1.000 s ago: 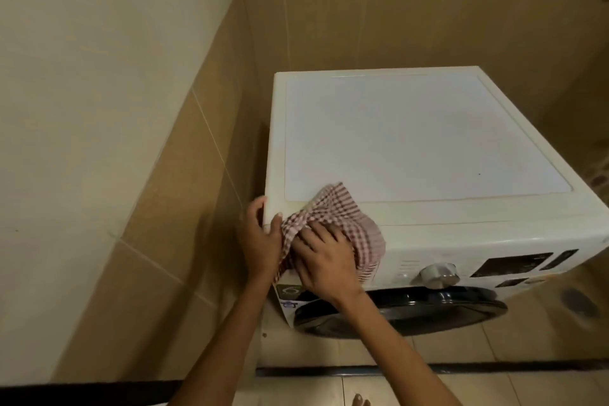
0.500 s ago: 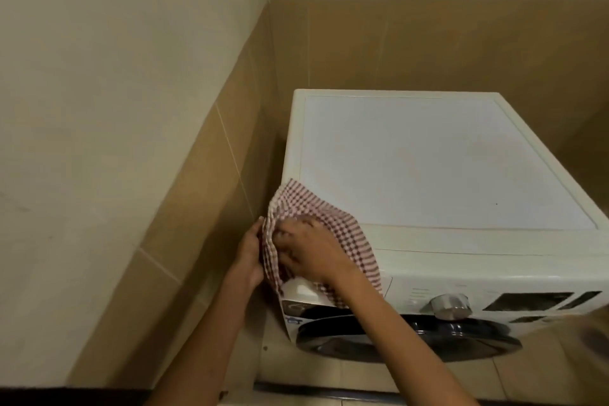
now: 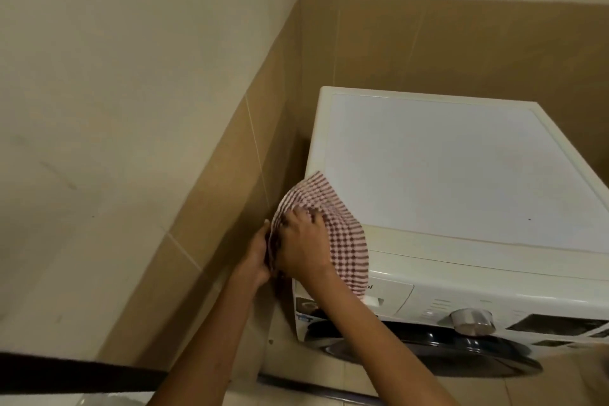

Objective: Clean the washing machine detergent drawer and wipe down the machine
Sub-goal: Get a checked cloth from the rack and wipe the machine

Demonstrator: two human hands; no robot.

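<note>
The soft red-and-white checked cloth (image 3: pixel 342 234) drapes over the front left corner of the white front-loading washing machine (image 3: pixel 461 175), its tail hanging over the closed detergent drawer (image 3: pixel 392 295). The right hand (image 3: pixel 303 242) bunches it on top, fingers curled into it. The left hand (image 3: pixel 258 252) pinches its edge at the machine's left side. Light and limp, it probably wipes best gripped as a wad.

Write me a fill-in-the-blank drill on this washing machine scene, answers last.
The right hand grips the checked ____ from above.
It drapes over the washing machine's front ____ corner.
The silver dial sits to the ____ of the closed detergent drawer.
Missing words: cloth; left; right.
</note>
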